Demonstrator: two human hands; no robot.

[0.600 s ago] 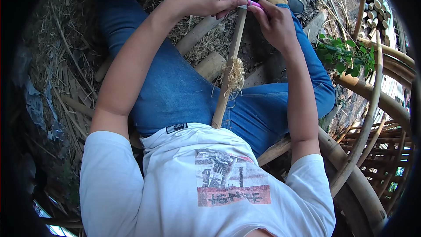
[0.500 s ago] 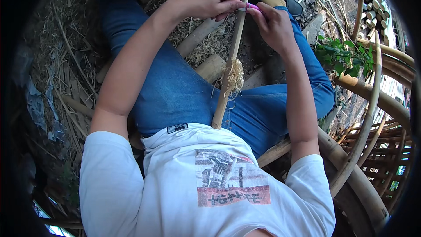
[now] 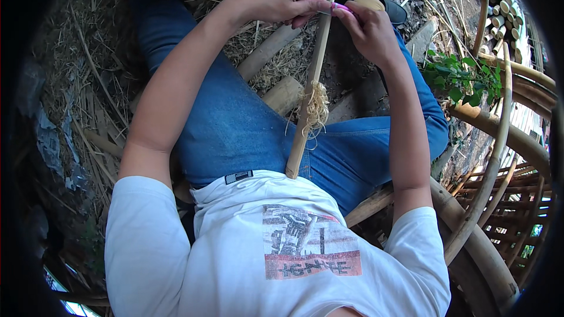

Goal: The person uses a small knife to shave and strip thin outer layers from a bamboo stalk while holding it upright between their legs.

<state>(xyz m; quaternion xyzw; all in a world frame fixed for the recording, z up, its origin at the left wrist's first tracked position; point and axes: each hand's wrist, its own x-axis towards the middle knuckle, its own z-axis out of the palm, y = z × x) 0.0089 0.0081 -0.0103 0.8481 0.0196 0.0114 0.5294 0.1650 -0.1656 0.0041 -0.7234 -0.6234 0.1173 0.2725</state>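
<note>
Dry straw and cut bamboo offcuts cover the ground [image 3: 82, 82] of an outdoor work spot, with bent cane frames stacked along the right side.

The left hand [image 3: 276, 1] is closed around a pale bamboo stick [image 3: 308, 94] near its upper end, fingers wrapped over it from the left. The right hand [image 3: 370, 29] meets it from the other side, its grip tight on a small pink-handled knife [image 3: 339, 8] whose tip lies against the stick just beside the left thumb. The two hands all but touch across the stick.

The stick runs steeply down between the knees, over the blue jeans [image 3: 235, 129], and its lower end rests against the white shirt [image 3: 252, 240] at the waist. About halfway down, a tuft of curled shavings [image 3: 318, 108] hangs from it.

Short bamboo logs [image 3: 282, 94] lie on the ground under the legs. A leafy green plant [image 3: 464, 76] grows to the right, beside the curved cane frames [image 3: 499, 141].
</note>
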